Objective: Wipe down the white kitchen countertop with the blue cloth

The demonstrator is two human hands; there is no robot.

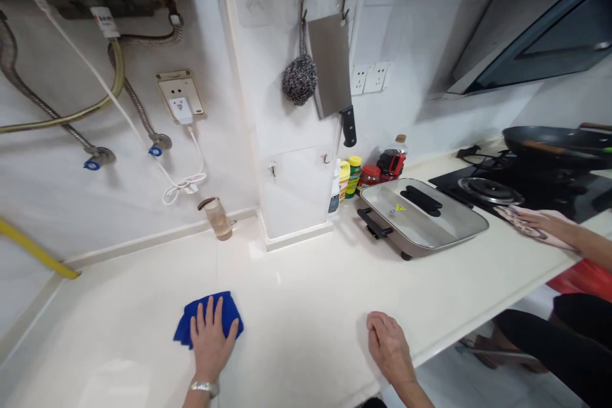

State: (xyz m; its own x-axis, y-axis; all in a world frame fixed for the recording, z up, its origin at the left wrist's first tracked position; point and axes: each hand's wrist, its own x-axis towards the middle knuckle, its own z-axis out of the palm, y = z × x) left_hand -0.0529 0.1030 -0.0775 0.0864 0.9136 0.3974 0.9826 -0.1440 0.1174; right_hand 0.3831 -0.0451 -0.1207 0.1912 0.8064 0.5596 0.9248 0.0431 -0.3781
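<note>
My left hand (pixel 211 341) lies flat with spread fingers on a folded blue cloth (pixel 234 313) on the white countertop (pixel 296 306). A silvery band circles that wrist. Further right, my right hand (pixel 389 345) rests on the countertop near its front edge, fingers curled in, and nothing shows in it. Beyond it stands an electric pan (pixel 415 245) with a glass lid (pixel 459 220) and black handles. A glass cup (pixel 217 220) with a brown strip across its rim stands by the wall, behind the blue cloth.
At the right, a co-worker's hand (pixel 549 224) presses a patterned cloth (pixel 519 220) beside the black cooktop (pixel 581 185), which holds a wok (pixel 540 137). Several bottles and jars (pixel 354 173) line the wall. A cleaver (pixel 329 70) and a scrubber (pixel 299 80) hang from hooks.
</note>
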